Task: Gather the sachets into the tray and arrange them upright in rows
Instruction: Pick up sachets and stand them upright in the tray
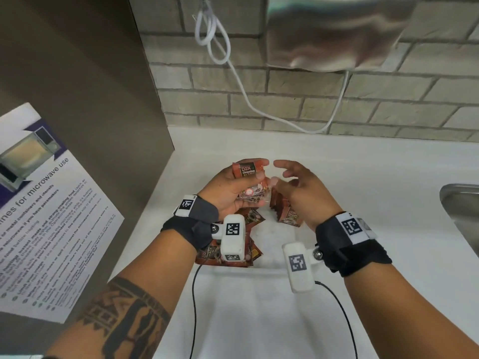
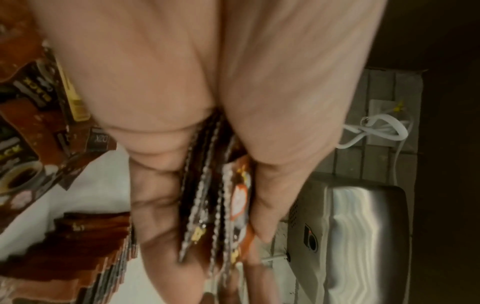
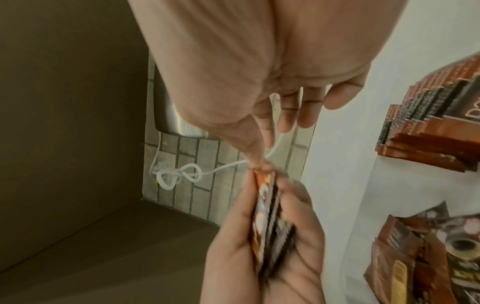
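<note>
The left hand [image 1: 228, 187] is held palm-up above the white bench [image 1: 363, 177], its grip clamped on a small stack of sachets [image 1: 248, 174]: thumb on one face, fingers [image 2: 155, 201] curled behind the other, the packets edge-on between them. The right hand [image 1: 303, 190] hovers just right of the stack with its grip apart, fingers loosely spread; its thumb tip looks to be touching the stack's far end, though blur makes that uncertain. Below the hands, a row of sachets [image 1: 285, 211] stands leaning on the right and loose sachets [image 1: 248, 244] lie flat on the left. I cannot make out the tray's edges.
</note>
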The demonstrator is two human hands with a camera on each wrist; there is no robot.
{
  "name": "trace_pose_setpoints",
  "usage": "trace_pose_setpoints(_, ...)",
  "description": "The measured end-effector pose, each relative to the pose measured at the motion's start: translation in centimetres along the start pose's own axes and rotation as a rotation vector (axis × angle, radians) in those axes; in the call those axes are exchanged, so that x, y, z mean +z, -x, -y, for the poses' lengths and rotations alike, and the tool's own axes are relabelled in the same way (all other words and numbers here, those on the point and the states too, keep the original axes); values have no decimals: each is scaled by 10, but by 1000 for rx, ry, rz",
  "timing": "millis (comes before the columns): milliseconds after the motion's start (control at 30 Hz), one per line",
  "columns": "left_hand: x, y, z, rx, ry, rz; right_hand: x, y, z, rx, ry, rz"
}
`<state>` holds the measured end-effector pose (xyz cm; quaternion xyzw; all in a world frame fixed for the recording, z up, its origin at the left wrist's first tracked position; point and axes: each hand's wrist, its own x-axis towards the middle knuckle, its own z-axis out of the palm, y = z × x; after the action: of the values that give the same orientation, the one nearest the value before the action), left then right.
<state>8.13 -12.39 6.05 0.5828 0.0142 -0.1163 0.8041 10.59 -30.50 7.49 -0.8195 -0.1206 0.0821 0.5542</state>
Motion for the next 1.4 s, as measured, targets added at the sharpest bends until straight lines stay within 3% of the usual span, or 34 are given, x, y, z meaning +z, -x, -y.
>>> trace_pose_setpoints(400, 11, -4, 10, 35, -155, 97, -28, -20, 18, -88, -8, 102)
trace_pose_setpoints(933, 25, -18, 7, 180, -515, -58, -49, -21, 19, -140, 250, 61)
trace_pose_setpoints(1067, 18, -21, 15, 120, -642, -53, -60, -22, 13, -146, 330, 38)
trace_pose_setpoints(1233, -5, -21, 20, -96, -798, -105, -68, -18, -24, -58, 422, 74)
trace_pose_setpoints(1400, 10, -11, 21, -314, -1062, 213, -61, -8, -63, 42, 387, 92)
